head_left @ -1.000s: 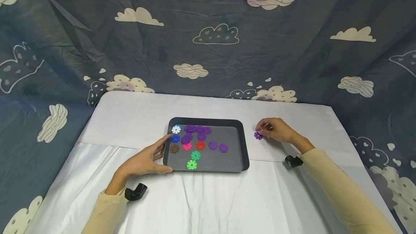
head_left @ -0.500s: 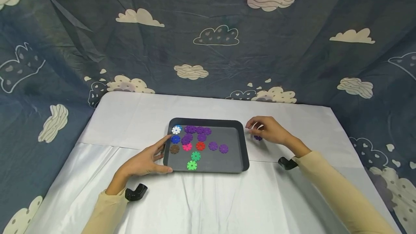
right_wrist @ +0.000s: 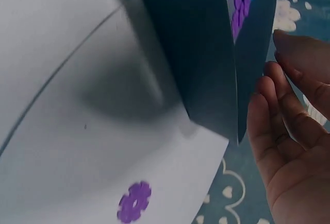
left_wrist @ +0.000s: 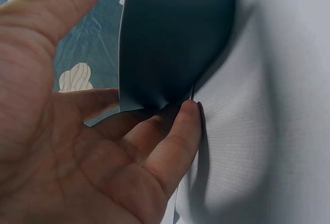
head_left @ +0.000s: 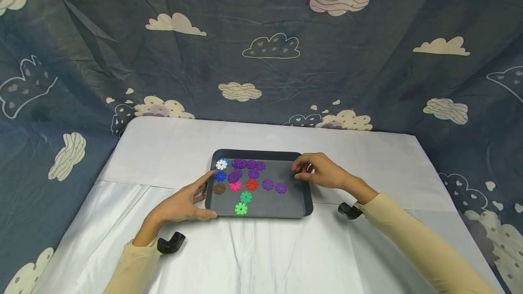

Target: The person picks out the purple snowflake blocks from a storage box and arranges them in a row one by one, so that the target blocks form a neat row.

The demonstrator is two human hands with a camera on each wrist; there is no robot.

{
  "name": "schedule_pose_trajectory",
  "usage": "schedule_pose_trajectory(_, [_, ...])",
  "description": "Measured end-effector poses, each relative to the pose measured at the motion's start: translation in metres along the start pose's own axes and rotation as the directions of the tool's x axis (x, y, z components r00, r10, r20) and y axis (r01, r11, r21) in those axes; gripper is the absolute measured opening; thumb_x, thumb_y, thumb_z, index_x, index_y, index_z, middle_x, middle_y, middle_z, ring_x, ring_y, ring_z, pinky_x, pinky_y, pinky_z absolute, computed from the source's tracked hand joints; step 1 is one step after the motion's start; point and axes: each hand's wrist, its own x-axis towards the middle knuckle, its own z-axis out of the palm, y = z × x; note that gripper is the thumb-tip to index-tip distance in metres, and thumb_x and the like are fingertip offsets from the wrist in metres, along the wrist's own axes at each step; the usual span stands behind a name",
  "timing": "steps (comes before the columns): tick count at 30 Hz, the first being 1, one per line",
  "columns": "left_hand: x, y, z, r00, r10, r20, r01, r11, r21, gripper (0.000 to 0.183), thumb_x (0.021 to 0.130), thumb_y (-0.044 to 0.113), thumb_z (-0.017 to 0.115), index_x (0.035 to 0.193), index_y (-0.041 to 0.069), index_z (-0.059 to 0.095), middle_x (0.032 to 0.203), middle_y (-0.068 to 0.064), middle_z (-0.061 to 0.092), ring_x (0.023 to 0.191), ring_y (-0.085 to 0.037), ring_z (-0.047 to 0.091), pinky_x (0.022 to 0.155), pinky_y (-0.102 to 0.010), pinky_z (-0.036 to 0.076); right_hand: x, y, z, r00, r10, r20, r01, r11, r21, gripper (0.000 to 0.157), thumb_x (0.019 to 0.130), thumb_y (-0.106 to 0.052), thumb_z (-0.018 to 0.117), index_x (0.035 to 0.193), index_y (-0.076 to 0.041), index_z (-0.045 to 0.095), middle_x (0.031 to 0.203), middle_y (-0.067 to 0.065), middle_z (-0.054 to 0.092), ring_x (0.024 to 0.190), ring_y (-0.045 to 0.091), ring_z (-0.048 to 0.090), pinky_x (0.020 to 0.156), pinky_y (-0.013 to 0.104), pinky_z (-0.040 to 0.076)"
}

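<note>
A dark grey rectangular tray (head_left: pixel 273 205) lies on the white-covered table, holding several flat notched plastic discs. My left hand (head_left: pixel 180 204) grips the tray's near left corner, thumb along the front wall and fingers along the left side; in the left wrist view its fingers (left_wrist: pixel 170 152) curl against the outer wall. Over the tray's right rim hovers my right hand (head_left: pixel 320 171), thumb and fingertips drawn close together; I cannot tell whether a disc is between them. In the right wrist view one purple disc (right_wrist: pixel 134 202) lies on the tabletop beside the tray; in the head view the hand hides it.
Inside the tray, purple discs (head_left: pixel 253 173) cluster towards the back, with white (head_left: pixel 222 164), blue (head_left: pixel 220 176), brown (head_left: pixel 219 188), pink (head_left: pixel 234 186), red (head_left: pixel 251 184) and green (head_left: pixel 246 197) ones around them. A cloud-print curtain (head_left: pixel 269 76) hangs behind the table.
My right hand has moved left from the purple disc on the table to above the tray's right rim. The left hand and the tray have stayed put.
</note>
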Motion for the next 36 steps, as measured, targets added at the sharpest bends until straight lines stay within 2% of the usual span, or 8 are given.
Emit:
schedule_pose_trajectory(8, [-0.001, 0.001, 0.0, 1.0, -0.004, -0.007, 0.004, 1.0, 0.007, 0.117, 0.079, 0.019, 0.087, 0.163, 0.012, 0.005, 0.167, -0.023, 0.005, 0.153, -0.041, 0.014, 0.121, -0.051, 0.032, 0.014, -0.007, 0.016, 0.997, -0.037, 0.06, 0.037, 0.999, 0.006, 0.02, 0.09, -0.017, 0.076, 0.107, -0.007, 0.072, 0.102, 0.004, 0.07, 0.085, 0.01, 0.063, 0.075, 0.025, 0.061])
schedule_pose_trajectory(18, [0.0, -0.001, 0.0, 1.0, -0.013, -0.005, 0.013, 1.0, 0.008, 0.118, 0.079, 0.021, 0.087, 0.163, 0.013, 0.004, 0.167, -0.024, 0.004, 0.152, -0.042, 0.016, 0.121, -0.051, 0.032, 0.027, -0.008, 0.031, 0.985, -0.104, 0.139, 0.1, 0.994, 0.035, 0.021, 0.084, -0.011, 0.082, 0.102, -0.007, 0.073, 0.103, 0.006, 0.069, 0.093, 0.021, 0.064, 0.081, 0.033, 0.061])
schedule_pose_trajectory(26, [-0.001, 0.0, 0.0, 1.0, -0.016, -0.007, 0.016, 1.0, 0.005, 0.118, 0.079, 0.018, 0.087, 0.163, 0.013, 0.004, 0.166, -0.024, 0.004, 0.152, -0.042, 0.015, 0.121, -0.052, 0.032, 0.031, -0.005, 0.037, 0.981, -0.106, 0.161, 0.108, 0.994, -0.004, 0.021, 0.082, -0.014, 0.083, 0.101, -0.011, 0.073, 0.102, 0.0, 0.067, 0.094, 0.019, 0.062, 0.082, 0.032, 0.058])
schedule_pose_trajectory(36, [-0.001, 0.001, 0.0, 1.0, -0.014, -0.004, 0.014, 1.0, -0.001, 0.118, 0.079, 0.02, 0.087, 0.163, 0.013, 0.005, 0.167, -0.023, 0.003, 0.152, -0.042, 0.013, 0.121, -0.052, 0.032, 0.033, -0.004, 0.04, 0.974, -0.114, 0.195, 0.121, 0.992, -0.025, 0.022, 0.08, -0.013, 0.085, 0.098, -0.012, 0.073, 0.102, 0.0, 0.066, 0.094, 0.018, 0.06, 0.083, 0.031, 0.056])
